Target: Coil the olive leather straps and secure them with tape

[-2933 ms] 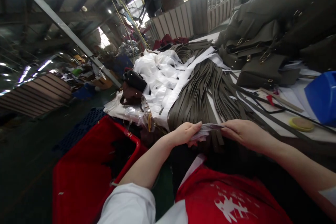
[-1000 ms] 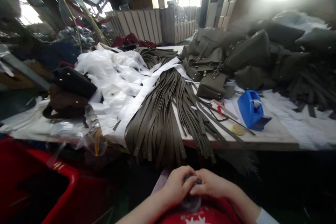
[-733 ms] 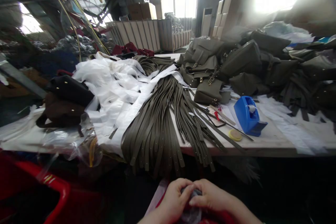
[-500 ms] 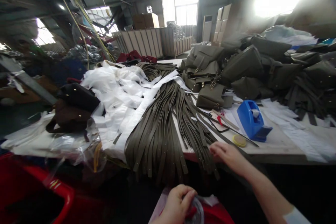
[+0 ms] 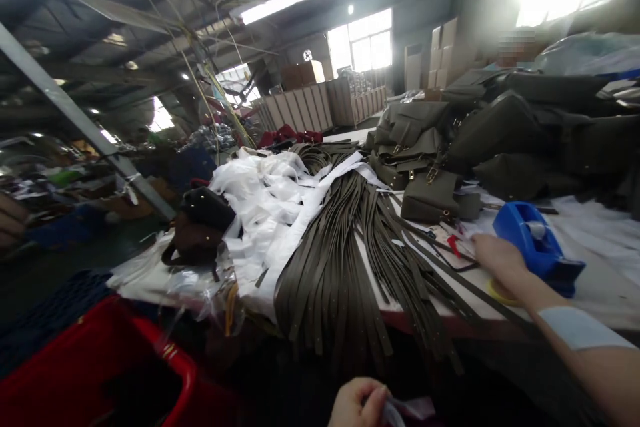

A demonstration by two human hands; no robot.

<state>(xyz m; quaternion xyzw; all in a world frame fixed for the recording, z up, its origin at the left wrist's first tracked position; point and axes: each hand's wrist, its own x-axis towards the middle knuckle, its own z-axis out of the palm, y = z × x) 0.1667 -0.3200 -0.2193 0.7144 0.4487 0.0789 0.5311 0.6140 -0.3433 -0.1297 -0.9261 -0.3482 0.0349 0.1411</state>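
At the bottom edge, my left hand (image 5: 359,403) is closed on a piece of clear plastic (image 5: 395,411), which the frame partly cuts off. My right hand (image 5: 495,255) reaches over the table, its fingertips by small red-handled tools (image 5: 454,245); blur hides whether it holds anything. A blue tape dispenser (image 5: 525,240) stands just right of that hand. Under my right wrist lies a yellow roll (image 5: 500,292), partly covered. Between and beyond my hands, a fan of dark olive straps (image 5: 340,267) hangs over the table's front edge.
White wrapping sheets (image 5: 260,193) lie left of the straps. Olive handbags (image 5: 430,193) are piled at the back right, black and brown bags (image 5: 197,233) at the left. A red bin (image 5: 95,360) stands at the lower left. Behind the pile, a person (image 5: 515,47) shows partly.
My right hand has moved forward and right, from the straps' ends to beside the dispenser. The left hand is lower in view, still closed on the plastic. The view has turned left.
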